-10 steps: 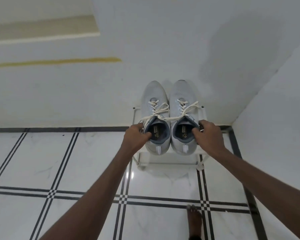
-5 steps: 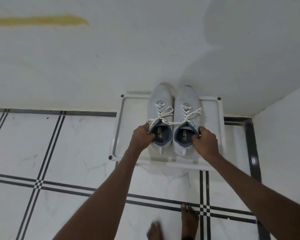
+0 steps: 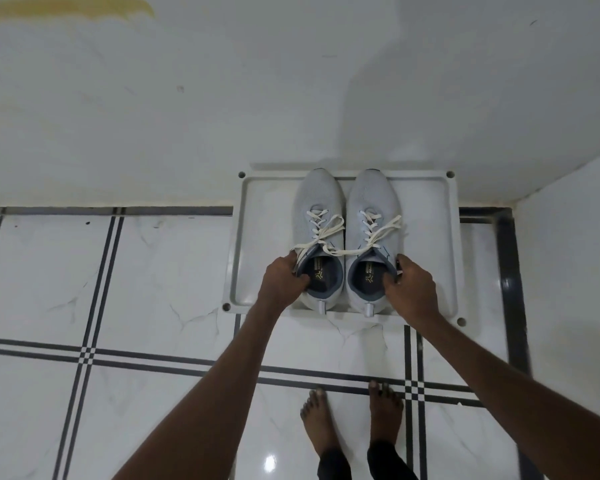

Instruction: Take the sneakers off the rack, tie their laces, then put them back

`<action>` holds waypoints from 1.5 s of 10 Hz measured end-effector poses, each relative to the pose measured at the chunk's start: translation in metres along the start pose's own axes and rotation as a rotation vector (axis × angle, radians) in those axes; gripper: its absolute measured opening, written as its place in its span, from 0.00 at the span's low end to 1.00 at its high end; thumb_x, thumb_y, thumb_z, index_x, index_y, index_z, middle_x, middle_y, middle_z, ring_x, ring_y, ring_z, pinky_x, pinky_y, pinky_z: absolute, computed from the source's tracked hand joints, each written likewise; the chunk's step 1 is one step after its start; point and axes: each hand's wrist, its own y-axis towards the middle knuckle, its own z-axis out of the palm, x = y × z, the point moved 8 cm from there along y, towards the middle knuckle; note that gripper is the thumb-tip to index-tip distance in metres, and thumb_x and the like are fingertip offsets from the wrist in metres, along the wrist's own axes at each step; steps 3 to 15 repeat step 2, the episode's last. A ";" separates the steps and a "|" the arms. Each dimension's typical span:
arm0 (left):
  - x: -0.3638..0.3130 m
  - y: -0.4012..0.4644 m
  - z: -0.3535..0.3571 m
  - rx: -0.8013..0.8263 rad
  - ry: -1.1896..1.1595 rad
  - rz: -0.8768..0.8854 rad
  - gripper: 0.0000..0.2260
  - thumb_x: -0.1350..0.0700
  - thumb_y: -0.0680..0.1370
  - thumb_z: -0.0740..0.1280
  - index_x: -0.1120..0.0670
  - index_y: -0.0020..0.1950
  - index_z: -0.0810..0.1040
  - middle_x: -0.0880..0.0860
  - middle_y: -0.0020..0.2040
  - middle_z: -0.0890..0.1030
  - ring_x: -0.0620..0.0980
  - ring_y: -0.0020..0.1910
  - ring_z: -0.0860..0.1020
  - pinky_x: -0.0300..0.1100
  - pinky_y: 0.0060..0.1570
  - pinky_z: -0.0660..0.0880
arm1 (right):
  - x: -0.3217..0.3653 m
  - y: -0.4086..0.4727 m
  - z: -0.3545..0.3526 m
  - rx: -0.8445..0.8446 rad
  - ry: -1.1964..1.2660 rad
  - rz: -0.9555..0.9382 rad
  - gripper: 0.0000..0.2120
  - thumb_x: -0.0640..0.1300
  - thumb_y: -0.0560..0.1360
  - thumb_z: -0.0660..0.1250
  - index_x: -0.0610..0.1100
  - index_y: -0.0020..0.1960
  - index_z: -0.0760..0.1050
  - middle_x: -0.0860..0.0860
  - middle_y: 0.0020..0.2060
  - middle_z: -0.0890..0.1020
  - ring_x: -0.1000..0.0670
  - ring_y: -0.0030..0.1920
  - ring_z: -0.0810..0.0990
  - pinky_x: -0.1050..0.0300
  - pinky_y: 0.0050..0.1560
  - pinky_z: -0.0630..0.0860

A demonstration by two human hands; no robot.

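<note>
Sneakers (image 3: 345, 237) side by side on white rack (image 3: 250, 237), pale grey, laces loose. Our left hand (image 3: 283, 282) grips left shoe's collar, right hand (image 3: 411, 289) clamps right shoe's collar, fingers curled.

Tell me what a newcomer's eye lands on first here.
A pair of pale grey sneakers sits side by side on a white rack against the wall, cream laces trailing loose across both. The left hand and right hand each grip a shoe collar. Two bare feet stand on the black-lined tile floor below.
</note>
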 end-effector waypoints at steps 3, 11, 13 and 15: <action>-0.004 -0.005 -0.005 -0.033 -0.026 -0.005 0.18 0.54 0.74 0.69 0.57 0.62 0.76 0.59 0.55 0.79 0.59 0.56 0.77 0.42 0.50 0.69 | 0.015 -0.003 -0.010 -0.007 -0.029 0.043 0.19 0.48 0.75 0.68 0.36 0.60 0.74 0.39 0.53 0.82 0.37 0.54 0.80 0.49 0.53 0.74; -0.004 -0.005 -0.005 -0.033 -0.026 -0.005 0.18 0.54 0.74 0.69 0.57 0.62 0.76 0.59 0.55 0.79 0.59 0.56 0.77 0.42 0.50 0.69 | 0.015 -0.003 -0.010 -0.007 -0.029 0.043 0.19 0.48 0.75 0.68 0.36 0.60 0.74 0.39 0.53 0.82 0.37 0.54 0.80 0.49 0.53 0.74; -0.004 -0.005 -0.005 -0.033 -0.026 -0.005 0.18 0.54 0.74 0.69 0.57 0.62 0.76 0.59 0.55 0.79 0.59 0.56 0.77 0.42 0.50 0.69 | 0.015 -0.003 -0.010 -0.007 -0.029 0.043 0.19 0.48 0.75 0.68 0.36 0.60 0.74 0.39 0.53 0.82 0.37 0.54 0.80 0.49 0.53 0.74; -0.004 -0.005 -0.005 -0.033 -0.026 -0.005 0.18 0.54 0.74 0.69 0.57 0.62 0.76 0.59 0.55 0.79 0.59 0.56 0.77 0.42 0.50 0.69 | 0.015 -0.003 -0.010 -0.007 -0.029 0.043 0.19 0.48 0.75 0.68 0.36 0.60 0.74 0.39 0.53 0.82 0.37 0.54 0.80 0.49 0.53 0.74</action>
